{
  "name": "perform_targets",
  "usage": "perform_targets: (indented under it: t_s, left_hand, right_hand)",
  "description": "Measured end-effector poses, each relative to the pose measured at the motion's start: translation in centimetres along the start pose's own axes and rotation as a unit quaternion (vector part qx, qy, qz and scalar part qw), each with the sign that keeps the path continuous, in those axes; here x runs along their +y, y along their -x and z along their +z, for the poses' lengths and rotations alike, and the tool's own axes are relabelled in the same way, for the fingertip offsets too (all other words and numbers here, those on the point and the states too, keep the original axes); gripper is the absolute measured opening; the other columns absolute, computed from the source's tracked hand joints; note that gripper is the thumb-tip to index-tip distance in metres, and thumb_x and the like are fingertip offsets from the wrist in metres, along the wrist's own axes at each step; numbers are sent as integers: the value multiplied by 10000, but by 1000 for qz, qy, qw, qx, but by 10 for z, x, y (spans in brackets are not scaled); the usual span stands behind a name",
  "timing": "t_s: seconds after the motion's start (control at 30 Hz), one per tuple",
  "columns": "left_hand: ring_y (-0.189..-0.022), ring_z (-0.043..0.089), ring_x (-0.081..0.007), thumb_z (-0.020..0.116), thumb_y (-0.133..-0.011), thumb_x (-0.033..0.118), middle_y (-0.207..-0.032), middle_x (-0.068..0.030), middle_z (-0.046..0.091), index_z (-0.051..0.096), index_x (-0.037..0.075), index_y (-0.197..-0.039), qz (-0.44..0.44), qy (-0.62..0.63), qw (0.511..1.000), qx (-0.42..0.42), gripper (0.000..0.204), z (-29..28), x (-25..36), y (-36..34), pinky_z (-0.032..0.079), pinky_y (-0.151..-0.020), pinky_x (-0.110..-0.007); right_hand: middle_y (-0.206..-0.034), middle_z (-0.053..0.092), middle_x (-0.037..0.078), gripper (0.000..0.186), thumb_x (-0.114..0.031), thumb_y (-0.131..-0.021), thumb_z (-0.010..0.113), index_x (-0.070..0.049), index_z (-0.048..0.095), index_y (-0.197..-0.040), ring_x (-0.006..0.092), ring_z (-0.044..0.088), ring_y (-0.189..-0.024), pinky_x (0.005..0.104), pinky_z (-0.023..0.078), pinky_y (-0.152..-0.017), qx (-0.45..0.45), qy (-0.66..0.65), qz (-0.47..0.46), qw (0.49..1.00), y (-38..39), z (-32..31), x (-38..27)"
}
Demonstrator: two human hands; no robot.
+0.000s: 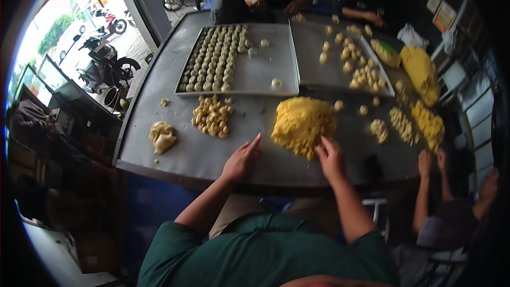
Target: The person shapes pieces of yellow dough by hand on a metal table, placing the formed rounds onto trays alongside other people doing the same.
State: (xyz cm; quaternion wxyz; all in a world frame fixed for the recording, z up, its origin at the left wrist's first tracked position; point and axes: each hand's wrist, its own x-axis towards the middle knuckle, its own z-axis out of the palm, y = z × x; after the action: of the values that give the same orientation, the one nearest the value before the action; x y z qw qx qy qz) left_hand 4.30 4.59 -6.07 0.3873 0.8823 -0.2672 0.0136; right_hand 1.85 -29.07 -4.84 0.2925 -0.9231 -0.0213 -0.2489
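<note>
A large mound of crumbly yellow filling (303, 122) sits on the metal table in front of me. My right hand (333, 159) is at its near right edge, fingers bent in against the crumbs and pinching some of the filling. Left of the mound, my left hand (241, 160) is held over the table's near side, open, with its fingers stretched forward and nothing in them. A pile of small pale dough balls (212, 118) lies beyond my left hand. Further left rests a lump of smooth dough (162, 137).
A tray (265, 82) holds rows of greenish round pieces; another tray (313, 74) holds pale balls. At the right are small dough piles (404, 126), more yellow filling (427, 125) and a co-worker's hands (425, 163). Two people sit across the table.
</note>
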Motion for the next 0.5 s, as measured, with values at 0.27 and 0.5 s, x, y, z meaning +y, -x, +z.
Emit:
perform_targets:
  t_s: [0.27,0.5]
  left_hand:
    - [-1222,632,-320,415,-1078,138,-1169,-144,717,318,97,-1601,-5,3,1000,17,533,-8,5,5,365,-1201,-473]
    - [-1171,642,-342,450,-1044,95,-1125,-135,712,375,113,-1569,-15,19,999,32,531,-7,6,3,423,-1147,-462]
  right_hand:
    - [-1190,714,122,307,-146,-916,713,-40,709,-1204,312,664,-1141,412,553,-949,-184,49,-113,975,13,-17,-18]
    - [-1132,718,116,244,-136,-877,739,-40,741,-1101,326,662,-1108,418,559,-920,-184,139,-101,968,4,-14,-23]
